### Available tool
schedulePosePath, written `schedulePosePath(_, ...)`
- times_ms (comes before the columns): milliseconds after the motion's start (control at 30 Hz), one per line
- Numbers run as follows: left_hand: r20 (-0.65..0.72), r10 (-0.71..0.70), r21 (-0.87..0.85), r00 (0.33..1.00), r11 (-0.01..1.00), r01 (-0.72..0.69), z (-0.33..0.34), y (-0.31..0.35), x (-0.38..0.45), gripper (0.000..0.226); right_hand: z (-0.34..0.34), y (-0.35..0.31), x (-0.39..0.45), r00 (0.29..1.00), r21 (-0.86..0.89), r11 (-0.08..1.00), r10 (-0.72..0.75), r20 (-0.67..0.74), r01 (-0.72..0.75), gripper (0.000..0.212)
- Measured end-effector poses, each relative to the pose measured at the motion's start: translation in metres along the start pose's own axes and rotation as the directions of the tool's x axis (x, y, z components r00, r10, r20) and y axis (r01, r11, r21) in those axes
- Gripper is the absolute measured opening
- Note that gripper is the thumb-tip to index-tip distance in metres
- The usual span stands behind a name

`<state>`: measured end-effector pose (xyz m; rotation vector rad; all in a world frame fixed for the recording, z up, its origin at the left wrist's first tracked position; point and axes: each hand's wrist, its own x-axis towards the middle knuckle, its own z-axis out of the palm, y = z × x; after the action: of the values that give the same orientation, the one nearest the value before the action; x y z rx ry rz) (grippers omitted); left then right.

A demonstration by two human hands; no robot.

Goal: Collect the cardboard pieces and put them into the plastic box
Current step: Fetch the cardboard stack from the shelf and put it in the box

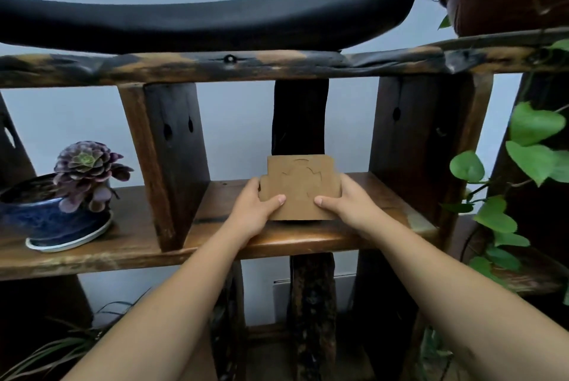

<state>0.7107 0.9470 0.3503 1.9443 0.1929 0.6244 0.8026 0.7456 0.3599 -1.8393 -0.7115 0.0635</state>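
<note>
1. You are holding a cardboard piece [300, 186] with both hands over the middle wooden shelf [308, 240], in the bay between two dark uprights.
2. Your left hand [257, 206] is gripping its left edge, thumb lying on the face; your right hand [349, 203] is gripping the right edge the same way. The other fingers are hiding behind the cardboard.
3. The piece is showing die-cut curved lines near its top and no print or label that can be read.
4. Its lower edge is sitting just above the shelf; whether it is touching the wood is hard to tell.
5. A succulent [84, 173] in a blue pot [43, 217] is standing on the same shelf, well to the left.
6. A long black curved object [215, 17] is lying on the upper shelf, cut off at the left.
7. Green vine leaves [534, 146] are hanging at the right edge.
</note>
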Motion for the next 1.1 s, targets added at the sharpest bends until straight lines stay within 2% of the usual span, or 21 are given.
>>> schedulePosePath(100, 0.042, 0.028, -0.049, 0.999, 0.998, -0.026, -0.005, 0.011, -0.027, 0.038, -0.001, -0.012, -0.032, 0.999, 0.177, 0.984, 0.007, 0.047, -0.015, 0.043)
schedulePosePath(200, 0.045, 0.027, -0.120, 0.999, 0.993, -0.022, -0.006, 0.017, -0.055, 0.042, 0.001, -0.017, -0.062, 0.997, 0.397, 0.915, 0.057, 0.052, -0.073, 0.043)
schedulePosePath(300, 0.078, -0.009, -0.226, 0.997, 0.974, 0.027, -0.007, 0.023, -0.082, 0.042, 0.005, -0.022, -0.091, 0.994, 0.471, 0.876, 0.080, 0.072, -0.105, 0.039)
schedulePosePath(533, 0.113, -0.073, -0.390, 0.991, 0.914, 0.112, -0.014, 0.027, -0.156, 0.047, 0.015, -0.025, -0.150, 0.995, 0.455, 0.885, 0.072, 0.075, -0.099, 0.043)
schedulePosePath(633, 0.117, -0.104, -0.352, 0.988, 0.925, 0.140, -0.013, 0.026, -0.188, 0.055, 0.023, -0.019, -0.176, 0.992, 0.453, 0.884, 0.084, 0.095, -0.118, 0.049)
schedulePosePath(767, 0.094, -0.128, -0.250, 0.987, 0.957, 0.148, -0.013, 0.012, -0.223, 0.051, 0.031, -0.005, -0.211, 0.975, 0.368, 0.909, 0.138, 0.174, -0.195, 0.052)
schedulePosePath(933, 0.104, -0.255, -0.318, 0.961, 0.907, 0.275, -0.004, -0.005, -0.265, 0.044, 0.042, 0.009, -0.245, 0.966, 0.310, 0.920, 0.192, 0.175, -0.239, 0.043)
schedulePosePath(1100, 0.024, -0.335, -0.305, 0.942, 0.895, 0.326, 0.000, -0.019, -0.308, 0.044, 0.061, 0.023, -0.278, 0.949, 0.247, 0.923, 0.254, 0.185, -0.295, 0.036)
